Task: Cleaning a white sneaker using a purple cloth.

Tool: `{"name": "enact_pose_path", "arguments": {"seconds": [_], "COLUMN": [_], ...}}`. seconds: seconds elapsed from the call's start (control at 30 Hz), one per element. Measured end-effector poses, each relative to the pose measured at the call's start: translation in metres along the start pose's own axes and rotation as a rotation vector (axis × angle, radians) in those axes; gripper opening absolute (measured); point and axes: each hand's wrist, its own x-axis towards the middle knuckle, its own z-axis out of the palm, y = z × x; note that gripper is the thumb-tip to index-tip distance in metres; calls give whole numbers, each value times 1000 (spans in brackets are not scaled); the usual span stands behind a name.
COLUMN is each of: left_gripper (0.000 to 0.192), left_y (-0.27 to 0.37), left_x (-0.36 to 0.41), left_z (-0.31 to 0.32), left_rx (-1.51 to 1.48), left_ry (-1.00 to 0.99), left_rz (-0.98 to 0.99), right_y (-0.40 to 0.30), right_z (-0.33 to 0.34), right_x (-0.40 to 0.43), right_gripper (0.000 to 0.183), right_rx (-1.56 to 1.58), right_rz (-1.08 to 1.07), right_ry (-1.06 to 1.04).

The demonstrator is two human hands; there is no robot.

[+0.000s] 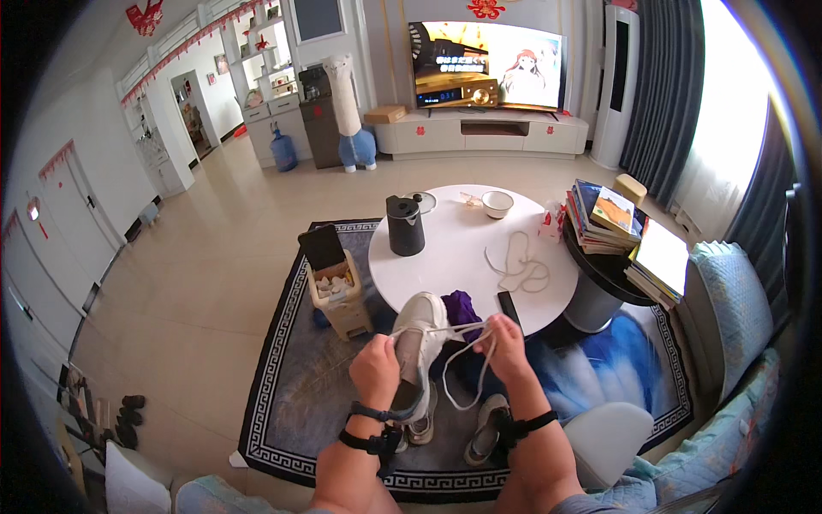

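A white lace-up shoe (425,315) rests with its toe pointing away from me, against or just above the near edge of the round white table (443,270); contact is hard to tell. At the shoe's left side my left hand (376,369) is closed, pinching the lace close to the eyelets. To the right, my right hand (504,347) grips the white shoelace (463,328), which runs taut across the shoe. A loose loop of it hangs below my right fingers. Behind the lace lies a crumpled purple cloth (461,310). Another lace (523,270) lies coiled on the tabletop.
On the table are a black kettle (406,228), a white bowl (497,203) and a black remote-like object (508,306). An open-lidded bin (338,302) stands left. Stacked books (603,215) cover a black side table (594,270). Shoes (486,432) sit on the rug (302,411).
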Motion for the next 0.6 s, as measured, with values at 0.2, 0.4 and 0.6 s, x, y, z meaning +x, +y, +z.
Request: {"name": "enact_pose_path", "arguments": {"seconds": [0.2, 0.4, 0.6], "left_gripper": [21, 21, 22], "left_y": [-16, -8, -5], "left_x": [1, 0, -1], "left_z": [0, 1, 3], "left_rx": [-3, 28, 9], "left_ry": [49, 7, 18], "left_rz": [28, -1, 41], "right_y": [-24, -15, -37], "right_z": [-50, -54, -36], "right_x": [12, 12, -1], "right_gripper": [24, 19, 15], "right_rx": [-94, -587, -1200], "right_rz": [-176, -408, -649], "right_ry": [155, 241, 351]}}
